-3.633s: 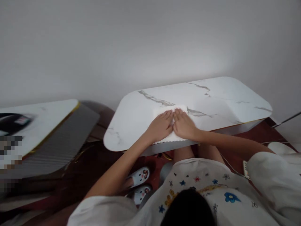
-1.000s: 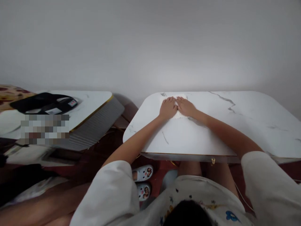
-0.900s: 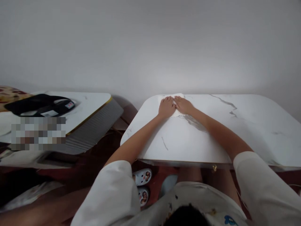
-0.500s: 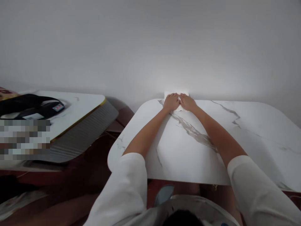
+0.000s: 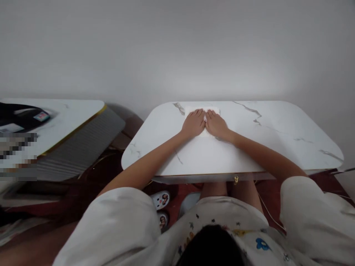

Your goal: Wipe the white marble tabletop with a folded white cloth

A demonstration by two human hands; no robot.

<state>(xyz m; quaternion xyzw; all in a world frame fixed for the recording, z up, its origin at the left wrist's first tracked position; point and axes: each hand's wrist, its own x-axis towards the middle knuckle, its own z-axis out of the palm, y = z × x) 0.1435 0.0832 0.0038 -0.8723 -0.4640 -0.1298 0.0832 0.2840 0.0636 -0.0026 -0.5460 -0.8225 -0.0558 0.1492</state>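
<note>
A white cloth (image 5: 204, 133) lies flat on the white marble-patterned table (image 5: 249, 118), toward its back edge. My left hand (image 5: 193, 123) rests palm down on the cloth's left part, its fingers stretched forward. Beside it, my right hand (image 5: 216, 124) lies flat on the right part, fingers also extended. The two hands meet near the cloth's middle, and cloth shows around the fingertips and between the wrists.
A grey wall (image 5: 177, 48) rises behind the table. At the left stands a second white table (image 5: 80, 107) with a gold edge, holding a black item (image 5: 19, 114). Slippers (image 5: 161, 200) lie on the red floor below.
Both hands and the cloth have come back from the table's rear edge, nearer to my body. The view has shifted, showing more of the table's front and the slippers.
</note>
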